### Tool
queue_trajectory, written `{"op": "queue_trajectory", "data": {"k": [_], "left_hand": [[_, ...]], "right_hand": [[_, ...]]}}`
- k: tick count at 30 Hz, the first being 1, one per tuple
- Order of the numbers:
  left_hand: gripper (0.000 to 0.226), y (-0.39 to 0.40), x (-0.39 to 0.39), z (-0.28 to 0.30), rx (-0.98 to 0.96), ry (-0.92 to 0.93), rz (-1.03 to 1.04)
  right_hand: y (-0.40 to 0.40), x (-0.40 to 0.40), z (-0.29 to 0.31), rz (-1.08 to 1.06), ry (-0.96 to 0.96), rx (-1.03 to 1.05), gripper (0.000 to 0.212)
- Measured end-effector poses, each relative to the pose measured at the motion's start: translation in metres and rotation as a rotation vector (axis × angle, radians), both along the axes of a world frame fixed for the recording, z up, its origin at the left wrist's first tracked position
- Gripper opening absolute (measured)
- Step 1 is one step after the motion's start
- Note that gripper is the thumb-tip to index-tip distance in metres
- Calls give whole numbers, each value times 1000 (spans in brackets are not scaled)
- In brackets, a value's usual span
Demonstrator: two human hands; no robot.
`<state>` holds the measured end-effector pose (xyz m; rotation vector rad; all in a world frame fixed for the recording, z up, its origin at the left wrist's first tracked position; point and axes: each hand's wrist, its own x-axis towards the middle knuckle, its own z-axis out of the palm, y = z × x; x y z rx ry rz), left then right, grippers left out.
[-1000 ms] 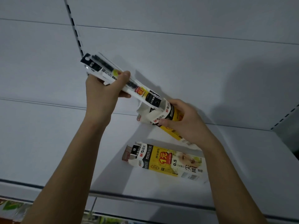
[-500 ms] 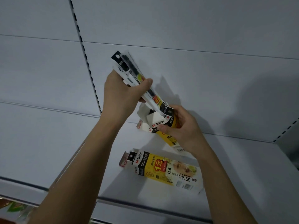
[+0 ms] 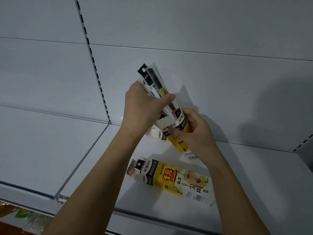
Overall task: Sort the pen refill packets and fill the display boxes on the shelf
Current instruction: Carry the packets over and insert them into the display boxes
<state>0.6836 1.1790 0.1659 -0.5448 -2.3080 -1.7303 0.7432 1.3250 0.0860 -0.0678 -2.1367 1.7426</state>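
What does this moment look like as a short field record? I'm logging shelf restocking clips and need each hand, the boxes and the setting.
left hand: left hand grips a bundle of refill packets, lower ends at the mouth of the held box
right hand: right hand grips the held display box, tilted, open end up
box on shelf: second display box lies flat, yellow and white, nearer the front edge
behind held box: another box, mostly hidden
surface: white shelf
packets inside held box: cannot tell
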Motion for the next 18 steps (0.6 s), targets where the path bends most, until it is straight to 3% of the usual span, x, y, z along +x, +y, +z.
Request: {"op": "queue_trajectory", "data": {"k": [10, 14, 18], "left_hand": [[23, 3, -14, -11, -28, -276, -50], [20, -7, -15, -17, 151, -414, -70], [17, -19, -19, -10, 401, -374, -41]], "right_hand": [[-4, -8, -4, 30, -16, 26, 47], [-5, -10, -4, 37, -25, 49, 46], [-1, -11, -3, 11, -35, 42, 45]]}}
